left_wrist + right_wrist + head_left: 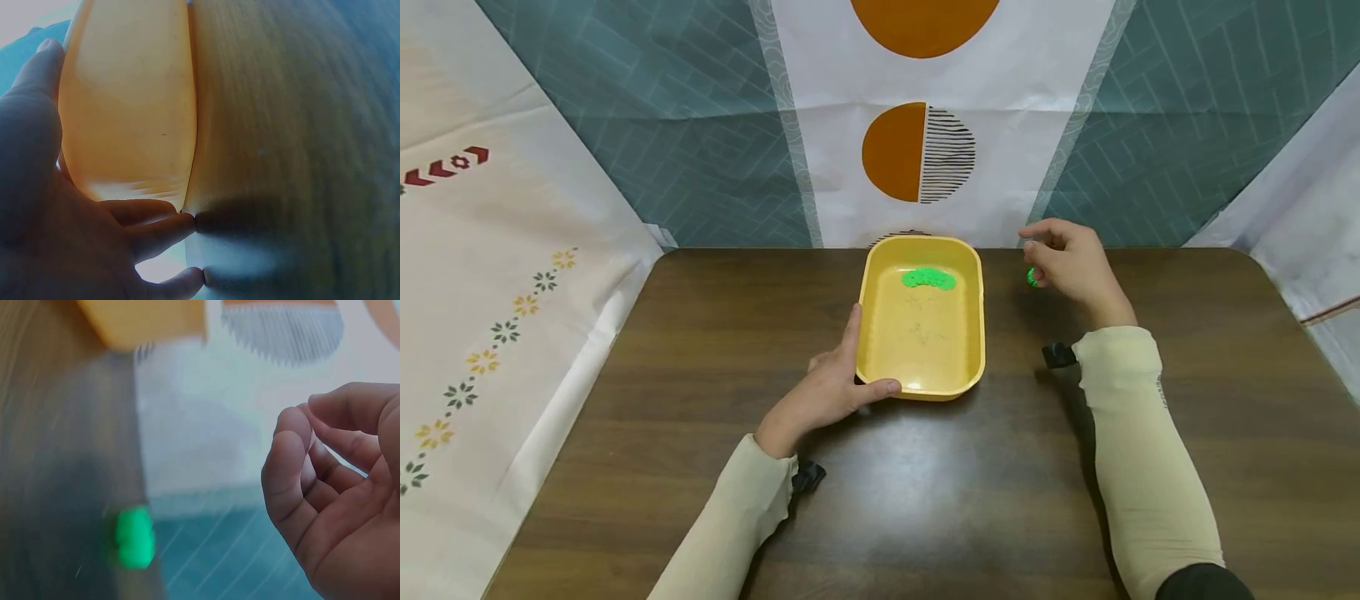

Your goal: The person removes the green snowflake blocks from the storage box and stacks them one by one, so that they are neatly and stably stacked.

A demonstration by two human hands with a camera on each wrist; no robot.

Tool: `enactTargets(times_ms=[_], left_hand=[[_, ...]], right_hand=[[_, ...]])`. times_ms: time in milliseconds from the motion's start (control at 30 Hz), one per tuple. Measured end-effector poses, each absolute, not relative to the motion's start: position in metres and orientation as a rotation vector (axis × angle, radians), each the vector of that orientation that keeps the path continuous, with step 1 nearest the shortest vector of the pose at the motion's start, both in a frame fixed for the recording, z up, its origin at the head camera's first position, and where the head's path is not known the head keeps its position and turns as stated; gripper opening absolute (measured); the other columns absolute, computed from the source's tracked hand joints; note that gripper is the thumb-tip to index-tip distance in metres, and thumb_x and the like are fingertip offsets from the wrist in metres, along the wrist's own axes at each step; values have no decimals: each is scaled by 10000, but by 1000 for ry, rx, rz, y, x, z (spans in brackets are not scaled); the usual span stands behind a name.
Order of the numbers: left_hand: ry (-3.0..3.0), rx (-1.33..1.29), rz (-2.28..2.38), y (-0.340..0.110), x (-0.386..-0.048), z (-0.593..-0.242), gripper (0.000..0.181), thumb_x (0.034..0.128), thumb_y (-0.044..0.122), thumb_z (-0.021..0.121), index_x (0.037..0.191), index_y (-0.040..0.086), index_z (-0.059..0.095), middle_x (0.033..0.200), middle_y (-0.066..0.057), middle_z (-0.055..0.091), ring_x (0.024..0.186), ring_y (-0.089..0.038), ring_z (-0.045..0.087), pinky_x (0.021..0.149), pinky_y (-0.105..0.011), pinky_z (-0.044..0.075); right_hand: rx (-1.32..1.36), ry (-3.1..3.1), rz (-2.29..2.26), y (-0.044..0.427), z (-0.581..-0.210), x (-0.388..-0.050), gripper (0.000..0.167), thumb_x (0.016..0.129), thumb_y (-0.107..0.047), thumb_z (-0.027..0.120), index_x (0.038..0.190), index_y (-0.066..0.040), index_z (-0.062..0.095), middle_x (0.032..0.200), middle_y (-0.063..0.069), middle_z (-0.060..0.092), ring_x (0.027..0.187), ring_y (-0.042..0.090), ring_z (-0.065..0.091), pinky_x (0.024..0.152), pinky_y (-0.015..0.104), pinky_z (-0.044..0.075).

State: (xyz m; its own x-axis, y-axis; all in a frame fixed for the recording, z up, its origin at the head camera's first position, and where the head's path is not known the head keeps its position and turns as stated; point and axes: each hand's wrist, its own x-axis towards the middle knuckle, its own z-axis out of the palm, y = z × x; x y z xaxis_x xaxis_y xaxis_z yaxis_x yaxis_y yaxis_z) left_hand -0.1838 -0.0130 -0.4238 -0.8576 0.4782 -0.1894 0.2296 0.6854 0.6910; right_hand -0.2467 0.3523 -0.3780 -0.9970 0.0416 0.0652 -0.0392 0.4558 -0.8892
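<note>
Steadying the yellow tray (917,346) at its near-left corner: left hand (829,379) spread, index straight along the left side, thumb on the near rim, so I read it as pressing rather than clamping. Tray sits on the wooden tabletop (685,400), toward the back edge. Right hand (1067,265) is off to the tray's right, fingers loosely bent, thumb close to the index, nothing between the tips that I can see. Green lump (134,537) shows apart from those fingers in the right wrist view; blurred, so I can't tell whether it rests on anything. Bumpy green heap (928,278) lies inside the tray, toward its far end. Handling, my guess: tray light, fairly stiff, glossy enough to slide if nudged, so I'd hold opposite side walls and keep it level. Green stuff looks soft and possibly crumbly, maybe clay or moulding sand; squeezing hard would likely dent or break it. I'd take the lump by its sides, thumb against two fingertips, light pressure, no twisting.
</note>
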Motion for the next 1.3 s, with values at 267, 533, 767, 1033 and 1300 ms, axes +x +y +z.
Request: enactTargets(times_ms=[267,533,767,1033,1300], left_hand=[[2538,553,1001,-12,-183,-425,1221,877,588,720,1607,176,-168,1637,-130,236,1447,-303,331,1134,-579,161],[2537,579,989,-13,-183,-424,1203,895,605,688,1595,201,-203,1638,-122,235,1443,-302,341,1122,-585,157],[2550,589,988,-13,-184,-426,1201,895,609,684,1598,187,-194,1638,-118,232,1444,-288,344,1118,-578,167],[2530,588,999,-9,-184,-426,1210,888,626,680,1597,191,-198,1615,-130,299,1409,-268,400,1093,-526,195],[2534,590,1002,-13,-183,-426,1219,882,640,677,1601,158,-182,1616,-142,288,1411,-272,397,1092,-523,195]], right_hand=[[233,-2621,1545,300,-348,-249,226,1007,-117,603,1189,-15,690,857,196,612,621,257,574,579,288,535],[354,-2767,1516,249,-335,-276,220,1007,-115,572,1183,-47,686,853,135,616,671,301,588,610,322,531],[388,-2969,1385,219,-359,-306,220,1031,-135,563,1128,17,690,903,191,628,607,248,580,661,416,546],[358,-3219,1038,214,-396,-318,204,996,-105,578,1107,11,703,882,139,647,565,194,550,581,323,485],[356,-3276,797,210,-400,-318,261,956,-115,660,1183,12,675,1023,153,653,841,292,566,764,384,474]])
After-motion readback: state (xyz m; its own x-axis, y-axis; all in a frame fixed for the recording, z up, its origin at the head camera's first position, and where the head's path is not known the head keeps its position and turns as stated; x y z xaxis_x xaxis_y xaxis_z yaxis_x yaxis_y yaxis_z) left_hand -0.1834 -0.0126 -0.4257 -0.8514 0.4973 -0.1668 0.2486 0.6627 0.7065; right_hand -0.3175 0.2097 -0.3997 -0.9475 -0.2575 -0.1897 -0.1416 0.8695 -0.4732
